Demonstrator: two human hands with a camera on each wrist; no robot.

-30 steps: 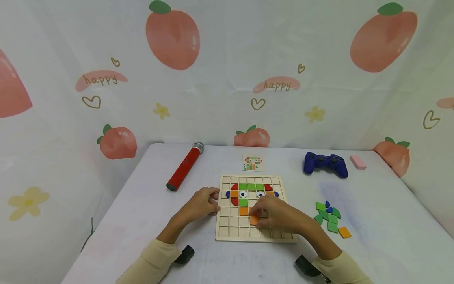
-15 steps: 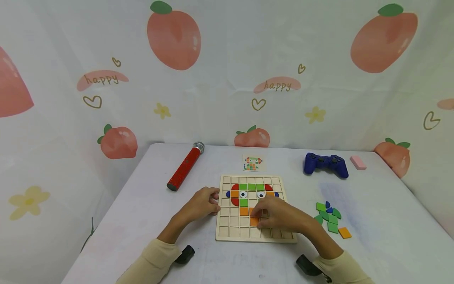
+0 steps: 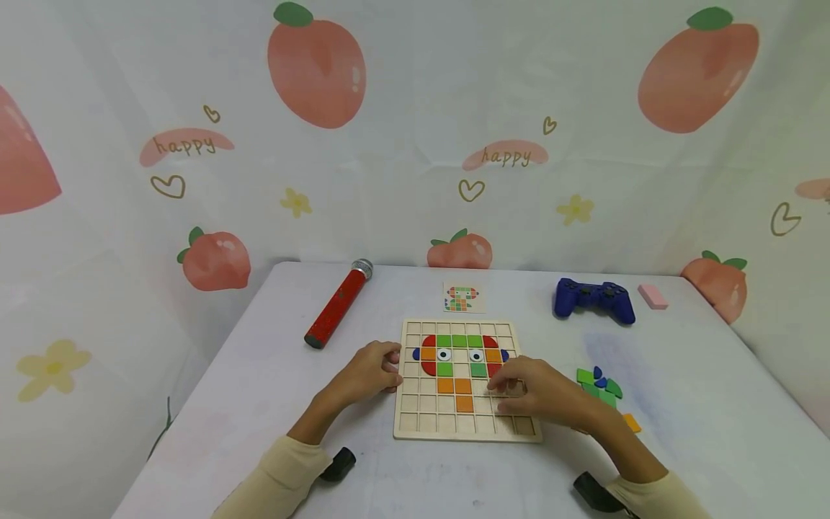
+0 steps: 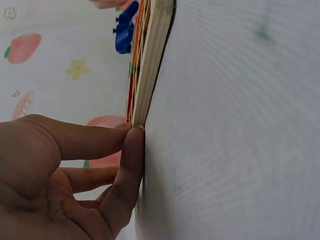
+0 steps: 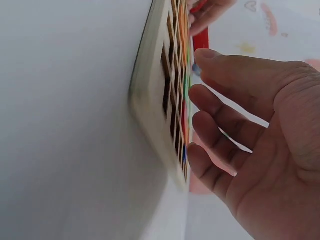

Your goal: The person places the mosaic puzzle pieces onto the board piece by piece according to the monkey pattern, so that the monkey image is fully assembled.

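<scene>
A wooden grid board (image 3: 410, 423) lies on the table with coloured tiles forming a face with two eye pieces. Below the face sit orange square tiles, the lowest one (image 3: 464, 404) in the cell under another. My left hand (image 3: 369, 375) holds the board's left edge, thumb and fingertip right at the rim in the left wrist view. Over the board's right part hovers my right hand (image 3: 547, 393); its fingers are loosely bent and apart, with nothing between them in the right wrist view. It hides some right-hand cells.
Loose green tiles (image 3: 607, 398), blue pieces (image 3: 598, 373) and an orange square (image 3: 632, 423) lie right of the board, partly behind the right arm. Behind the board is a pattern card (image 3: 463, 297). A red microphone (image 3: 337, 306), blue game controller (image 3: 593, 299) and pink block (image 3: 653, 296) stand farther out.
My right hand has let go of the lower orange tile and moved right, uncovering the tile and the face's right side. My left hand has stayed at the board's edge.
</scene>
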